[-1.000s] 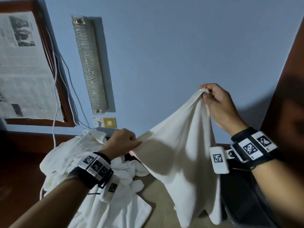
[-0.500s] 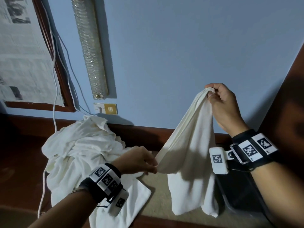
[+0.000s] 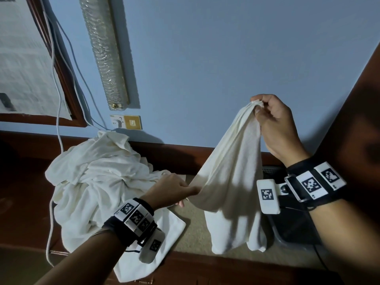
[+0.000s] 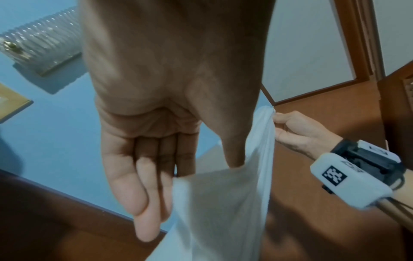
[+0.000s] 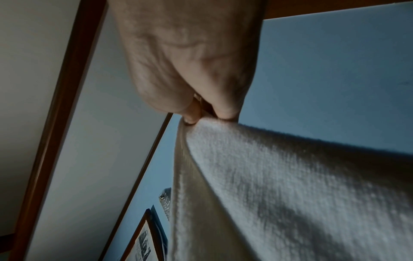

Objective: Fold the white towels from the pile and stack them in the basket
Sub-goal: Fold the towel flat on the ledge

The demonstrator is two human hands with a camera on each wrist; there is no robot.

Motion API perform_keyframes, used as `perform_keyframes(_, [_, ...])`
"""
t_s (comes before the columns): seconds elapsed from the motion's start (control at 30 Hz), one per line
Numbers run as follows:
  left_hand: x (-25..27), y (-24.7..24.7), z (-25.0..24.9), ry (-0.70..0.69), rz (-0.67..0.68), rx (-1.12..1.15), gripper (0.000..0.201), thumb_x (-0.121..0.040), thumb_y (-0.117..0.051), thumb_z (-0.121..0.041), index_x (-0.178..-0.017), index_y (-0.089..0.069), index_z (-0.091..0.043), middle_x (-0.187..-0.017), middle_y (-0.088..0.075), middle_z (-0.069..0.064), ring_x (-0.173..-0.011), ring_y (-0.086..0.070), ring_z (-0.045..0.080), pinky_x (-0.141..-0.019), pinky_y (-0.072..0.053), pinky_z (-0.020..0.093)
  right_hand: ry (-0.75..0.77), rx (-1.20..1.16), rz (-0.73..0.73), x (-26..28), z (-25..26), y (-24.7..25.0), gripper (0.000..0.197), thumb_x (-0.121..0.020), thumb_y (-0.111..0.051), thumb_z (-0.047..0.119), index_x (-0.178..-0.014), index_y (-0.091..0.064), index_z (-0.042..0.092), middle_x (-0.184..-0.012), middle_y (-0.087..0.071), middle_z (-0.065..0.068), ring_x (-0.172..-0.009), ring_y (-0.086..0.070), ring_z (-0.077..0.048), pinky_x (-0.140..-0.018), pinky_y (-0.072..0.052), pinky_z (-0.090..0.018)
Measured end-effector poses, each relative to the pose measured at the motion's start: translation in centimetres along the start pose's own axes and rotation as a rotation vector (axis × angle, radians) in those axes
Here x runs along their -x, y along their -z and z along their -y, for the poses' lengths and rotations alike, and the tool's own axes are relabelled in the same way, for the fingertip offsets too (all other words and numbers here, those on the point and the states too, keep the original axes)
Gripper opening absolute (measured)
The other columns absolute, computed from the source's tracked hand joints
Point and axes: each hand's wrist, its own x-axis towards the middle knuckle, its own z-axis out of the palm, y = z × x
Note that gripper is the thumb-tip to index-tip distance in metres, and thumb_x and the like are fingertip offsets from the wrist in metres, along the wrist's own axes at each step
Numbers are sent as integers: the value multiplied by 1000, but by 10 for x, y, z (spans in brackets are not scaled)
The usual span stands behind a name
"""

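A white towel [image 3: 230,192] hangs in the air between my hands, bunched at the top and loose below. My right hand [image 3: 257,105] pinches its top corner, held high against the blue wall; the pinch shows close up in the right wrist view [image 5: 205,116]. Lower and to the left, my left hand [image 3: 193,191] pinches the towel's side edge between thumb and forefinger [image 4: 210,170], its other fingers straight. The pile of white towels [image 3: 98,171] lies crumpled at the left. A dark basket [image 3: 277,236] sits at the right, mostly hidden behind my right wrist.
A beige surface [image 3: 193,229] lies under the hanging towel, edged by dark wood. On the wall are a long glass light [image 3: 104,52], a switch plate [image 3: 131,122], a framed newspaper [image 3: 20,58] and a white cable [image 3: 55,99]. A brown wooden panel [image 3: 359,120] stands at the right.
My left hand has dropped down the towel's side edge, away from the pile's top. The towel has gone from spread wide to hanging narrow. My right hand has kept its high hold.
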Motion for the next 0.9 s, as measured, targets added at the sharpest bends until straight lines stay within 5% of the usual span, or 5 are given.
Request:
perform_keyframes(0.17, [-3,-7,-8,-39,-39,-72,42,-85,-74,-44,-48,-65,-26,-59,-71,-6,-54,-62,2,-61,-39,10,7,-17,13,5,0,-4,30,-102,-50,8,-109,-66,33,-107,-69,10,-103,-64,-5,-98,-47,-27])
perform_keyframes(0.3, [0,-10,-8,-108,-8,-90,17,-84,-80,-32,-71,-81,-21,-69,-76,-8,-63,-69,3,-58,-51,17,-1,-19,7,6,-6,-1,28,-101,-51,10,-108,-66,33,-105,-69,11,-102,-64,-6,-97,-47,-28])
perform_keyframes(0.47, [-1,-1,3,-125,-90,-96,33,-93,-67,-27,-60,-62,-28,-61,-68,-7,-57,-64,4,-60,-47,19,8,-9,-50,5,-12,7,29,-99,-51,10,-106,-67,33,-102,-69,10,-98,-63,-7,-95,-47,-29])
perform_keyframes(0.73, [-1,141,-23,-45,-398,195,22,-91,-72,-7,-69,-68,-9,-62,-72,11,-65,-76,29,-55,-51,19,61,147,-201,-16,-12,35,22,-103,-53,7,-114,-63,24,-103,-67,14,-96,-62,6,-92,-45,-14])
perform_keyframes(0.9, [0,219,-79,-155,-469,84,19,-92,-74,-11,-83,-67,4,-69,-75,16,-66,-74,22,-58,-53,15,215,272,-271,-59,14,52,25,-98,-56,17,-118,-67,27,-106,-71,6,-98,-65,-6,-93,-50,-25])
